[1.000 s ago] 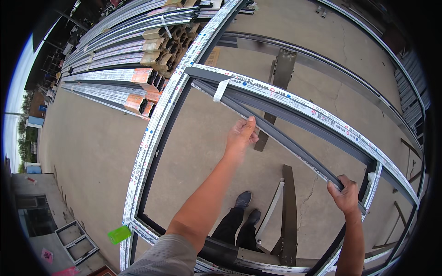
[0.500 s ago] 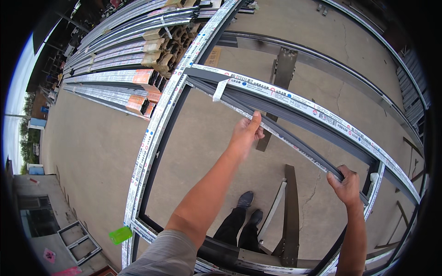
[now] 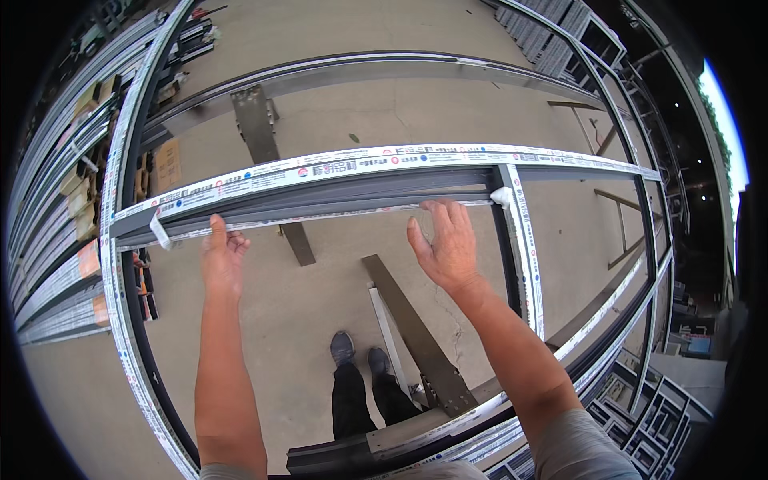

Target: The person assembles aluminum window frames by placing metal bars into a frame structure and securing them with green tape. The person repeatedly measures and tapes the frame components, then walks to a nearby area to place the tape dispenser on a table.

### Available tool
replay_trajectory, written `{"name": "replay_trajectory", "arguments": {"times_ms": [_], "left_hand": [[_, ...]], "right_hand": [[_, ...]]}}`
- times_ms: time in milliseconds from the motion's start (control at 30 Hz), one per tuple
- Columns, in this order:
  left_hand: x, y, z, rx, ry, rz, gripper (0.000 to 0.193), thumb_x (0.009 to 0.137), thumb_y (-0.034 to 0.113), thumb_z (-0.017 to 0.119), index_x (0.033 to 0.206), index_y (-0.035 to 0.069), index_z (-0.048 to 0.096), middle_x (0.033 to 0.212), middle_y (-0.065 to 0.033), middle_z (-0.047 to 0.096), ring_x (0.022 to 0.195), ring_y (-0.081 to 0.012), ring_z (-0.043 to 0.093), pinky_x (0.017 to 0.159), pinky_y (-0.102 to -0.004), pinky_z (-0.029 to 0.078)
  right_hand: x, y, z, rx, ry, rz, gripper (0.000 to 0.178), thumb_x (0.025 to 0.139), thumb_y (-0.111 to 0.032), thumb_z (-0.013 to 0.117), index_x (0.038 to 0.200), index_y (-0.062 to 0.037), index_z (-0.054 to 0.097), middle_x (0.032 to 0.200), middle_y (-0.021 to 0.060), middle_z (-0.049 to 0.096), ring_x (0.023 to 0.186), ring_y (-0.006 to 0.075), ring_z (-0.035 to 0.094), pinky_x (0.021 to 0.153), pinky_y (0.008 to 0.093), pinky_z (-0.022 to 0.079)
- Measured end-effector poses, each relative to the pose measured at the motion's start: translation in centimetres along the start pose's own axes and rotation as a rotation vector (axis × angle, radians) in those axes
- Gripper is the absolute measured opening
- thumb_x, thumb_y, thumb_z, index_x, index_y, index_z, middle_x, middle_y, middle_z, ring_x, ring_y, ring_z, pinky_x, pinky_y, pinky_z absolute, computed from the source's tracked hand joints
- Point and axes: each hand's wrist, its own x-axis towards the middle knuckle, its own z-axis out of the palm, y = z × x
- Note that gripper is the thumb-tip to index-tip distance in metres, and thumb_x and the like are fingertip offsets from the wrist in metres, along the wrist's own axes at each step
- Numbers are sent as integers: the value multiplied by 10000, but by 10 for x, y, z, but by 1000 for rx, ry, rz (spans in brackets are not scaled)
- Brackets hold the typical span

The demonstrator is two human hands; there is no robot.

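Gripping a long dark-grey metal strip (image 3: 344, 207), left fingers (image 3: 238, 242) curl — right fingers (image 3: 450, 211) touch it, half-open, above grey concrete floor (image 3: 296, 320).

I am watching from afar through one wide fisheye camera, the left of a pair sitting on the person's head. It is facing steeply down, showing the left hand (image 3: 222, 260), right hand (image 3: 450, 246) and frame (image 3: 368, 161) fairly near, the shoes (image 3: 342, 348) and floor (image 3: 292, 328) farther below. Its rim is bending straight edges and catching some sky (image 3: 728, 140) at right.
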Motion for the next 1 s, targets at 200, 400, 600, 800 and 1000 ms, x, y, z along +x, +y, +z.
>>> {"name": "replay_trajectory", "arguments": {"times_ms": [200,400,600,800,1000], "left_hand": [[1,5,-1,-41,-31,1,378,1024,477,705,1016,109,617,846,10,603,792,-111,598,766,-286,547],[4,6,0,-82,-33,8,361,1033,432,707,1105,84,644,854,5,605,800,-109,582,776,-284,542],[9,12,2,-124,-86,45,345,1042,397,705,1145,73,644,901,-3,612,815,-110,574,791,-291,541],[11,17,4,-117,-105,28,336,1041,352,715,1200,70,624,929,-13,604,848,-127,575,829,-301,537],[14,16,2,-98,-101,19,338,1034,371,722,1178,79,629,928,-10,607,850,-127,578,836,-300,536]], "right_hand": [[-8,25,6,483,-106,740,517,1046,-436,649,1218,51,632,1126,154,682,982,242,677,813,423,567],[-2,63,22,1250,82,951,633,1066,-564,586,1291,28,584,1182,132,656,1020,207,663,810,340,577],[22,68,22,1587,187,877,561,1027,-547,658,1274,-49,582,1146,77,643,1081,203,630,941,376,548],[34,80,31,1655,192,914,401,1036,-455,684,1173,-89,596,1084,44,676,993,176,661,862,343,578],[38,89,39,1674,174,906,366,1034,-422,693,1153,-86,609,1048,43,697,943,173,678,856,339,590]]}}
